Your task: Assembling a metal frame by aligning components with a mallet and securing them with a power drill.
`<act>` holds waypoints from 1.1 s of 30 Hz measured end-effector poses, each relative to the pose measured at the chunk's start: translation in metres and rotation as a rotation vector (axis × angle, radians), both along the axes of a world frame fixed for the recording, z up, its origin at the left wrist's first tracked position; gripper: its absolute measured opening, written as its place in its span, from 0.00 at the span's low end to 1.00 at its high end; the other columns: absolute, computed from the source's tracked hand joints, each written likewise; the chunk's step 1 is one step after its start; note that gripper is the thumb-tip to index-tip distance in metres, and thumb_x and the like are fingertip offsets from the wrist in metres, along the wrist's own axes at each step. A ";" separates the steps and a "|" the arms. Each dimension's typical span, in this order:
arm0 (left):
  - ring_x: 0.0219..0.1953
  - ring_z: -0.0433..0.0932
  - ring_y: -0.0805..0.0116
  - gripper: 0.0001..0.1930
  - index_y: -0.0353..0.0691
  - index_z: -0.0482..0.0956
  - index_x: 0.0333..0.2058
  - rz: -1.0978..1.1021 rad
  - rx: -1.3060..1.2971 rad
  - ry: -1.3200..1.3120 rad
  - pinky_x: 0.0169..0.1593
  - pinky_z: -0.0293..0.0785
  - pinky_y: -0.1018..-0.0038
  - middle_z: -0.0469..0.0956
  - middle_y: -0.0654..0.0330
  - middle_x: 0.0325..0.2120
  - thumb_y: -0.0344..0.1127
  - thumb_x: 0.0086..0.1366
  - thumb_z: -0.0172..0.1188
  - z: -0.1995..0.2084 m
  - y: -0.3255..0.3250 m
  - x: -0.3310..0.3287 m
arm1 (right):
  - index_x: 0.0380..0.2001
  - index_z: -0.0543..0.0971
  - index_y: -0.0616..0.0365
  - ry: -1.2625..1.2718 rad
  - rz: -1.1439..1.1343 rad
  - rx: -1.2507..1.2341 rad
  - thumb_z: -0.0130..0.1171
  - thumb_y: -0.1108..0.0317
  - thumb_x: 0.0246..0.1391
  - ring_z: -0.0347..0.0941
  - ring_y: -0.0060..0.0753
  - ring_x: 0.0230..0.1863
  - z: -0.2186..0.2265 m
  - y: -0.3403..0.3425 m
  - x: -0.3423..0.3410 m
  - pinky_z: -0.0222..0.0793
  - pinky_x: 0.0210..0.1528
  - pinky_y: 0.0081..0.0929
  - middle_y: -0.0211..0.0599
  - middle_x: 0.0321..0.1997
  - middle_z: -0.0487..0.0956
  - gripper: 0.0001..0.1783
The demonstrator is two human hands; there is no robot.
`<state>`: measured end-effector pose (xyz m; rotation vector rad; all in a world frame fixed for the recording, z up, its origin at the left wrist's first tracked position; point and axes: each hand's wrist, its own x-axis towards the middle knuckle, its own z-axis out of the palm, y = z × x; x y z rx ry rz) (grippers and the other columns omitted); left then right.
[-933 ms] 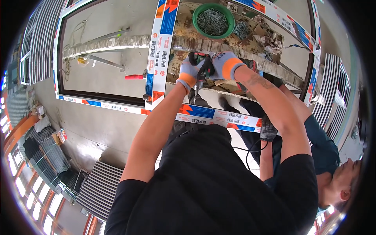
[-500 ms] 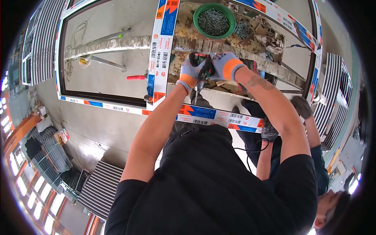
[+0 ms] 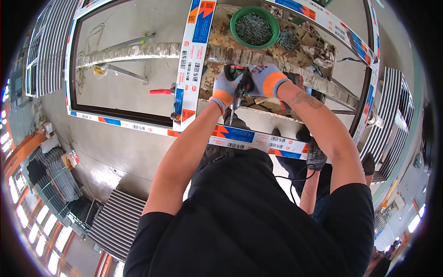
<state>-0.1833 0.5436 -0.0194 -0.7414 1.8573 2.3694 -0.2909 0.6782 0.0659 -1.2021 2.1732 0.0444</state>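
Note:
My left hand [image 3: 224, 89], in a grey work glove with an orange cuff, is wrapped round the front part of a power drill [image 3: 238, 93]. From the right, my right hand [image 3: 266, 79], gloved the same way, grips the drill's rear. The drill's long bit points toward me at the inner side of the near rail of a window frame [image 3: 258, 138]. Whether the tip touches the rail I cannot tell. White, blue and orange protective film covers the frame. A co-worker's dark-gloved hand [image 3: 316, 154] holds that rail farther right.
Beneath the frame, a worn bench [image 3: 221, 27] carries a green bowl [image 3: 234, 28] of screws and a loose screw pile [image 3: 287, 39]. A red-handled tool [image 3: 160, 92] lies left of the middle bar. Striped profile stacks [image 3: 117, 221] stand around. A black cable [image 3: 291, 187] hangs by my right side.
The co-worker has shifted down and back at the right, with the head nearly out of view and the farther hand lower. My hands and the drill have hardly moved.

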 end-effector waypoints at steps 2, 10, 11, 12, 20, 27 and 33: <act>0.34 0.78 0.73 0.17 0.35 0.73 0.42 -0.011 -0.014 -0.012 0.40 0.75 0.76 0.80 0.59 0.33 0.36 0.58 0.67 0.001 0.000 0.000 | 0.38 0.75 0.60 0.002 0.003 0.023 0.60 0.44 0.47 0.79 0.50 0.37 -0.003 0.000 0.001 0.75 0.39 0.40 0.47 0.33 0.82 0.28; 0.35 0.79 0.71 0.18 0.35 0.74 0.42 -0.016 -0.067 0.001 0.42 0.75 0.75 0.81 0.57 0.35 0.36 0.58 0.68 0.001 0.000 0.000 | 0.38 0.75 0.60 0.004 -0.011 0.043 0.59 0.44 0.47 0.80 0.49 0.36 0.003 -0.002 0.002 0.75 0.38 0.40 0.46 0.32 0.82 0.29; 0.35 0.79 0.70 0.18 0.35 0.74 0.43 -0.028 -0.099 -0.012 0.42 0.75 0.74 0.82 0.57 0.35 0.36 0.58 0.68 0.001 0.001 0.000 | 0.38 0.75 0.60 0.006 -0.001 0.055 0.60 0.44 0.47 0.80 0.49 0.36 0.000 -0.001 0.001 0.75 0.38 0.40 0.46 0.32 0.81 0.28; 0.36 0.80 0.70 0.18 0.35 0.74 0.43 -0.040 -0.132 -0.025 0.42 0.75 0.74 0.82 0.57 0.35 0.37 0.58 0.68 0.002 0.001 0.000 | 0.38 0.75 0.59 0.008 0.008 0.066 0.60 0.44 0.46 0.79 0.49 0.36 -0.002 0.000 0.001 0.75 0.38 0.40 0.45 0.32 0.81 0.28; 0.36 0.81 0.68 0.17 0.35 0.75 0.43 -0.024 -0.198 -0.050 0.42 0.75 0.73 0.82 0.56 0.35 0.36 0.58 0.68 -0.011 0.001 0.011 | 0.36 0.75 0.59 0.016 -0.017 0.023 0.60 0.43 0.45 0.79 0.49 0.36 -0.001 0.000 0.011 0.75 0.38 0.40 0.46 0.32 0.81 0.29; 0.37 0.82 0.62 0.21 0.37 0.75 0.45 -0.024 -0.192 -0.073 0.44 0.75 0.71 0.83 0.55 0.37 0.40 0.57 0.68 -0.013 0.000 0.017 | 0.37 0.74 0.59 -0.019 -0.022 -0.015 0.61 0.42 0.43 0.79 0.49 0.35 -0.006 0.002 0.014 0.75 0.38 0.39 0.46 0.33 0.81 0.30; 0.40 0.82 0.61 0.21 0.38 0.74 0.46 -0.034 -0.189 -0.093 0.45 0.75 0.71 0.83 0.54 0.38 0.41 0.57 0.68 -0.024 0.000 0.019 | 0.37 0.73 0.59 0.005 -0.002 0.001 0.62 0.41 0.42 0.79 0.49 0.35 -0.004 0.000 0.015 0.75 0.39 0.39 0.46 0.32 0.81 0.32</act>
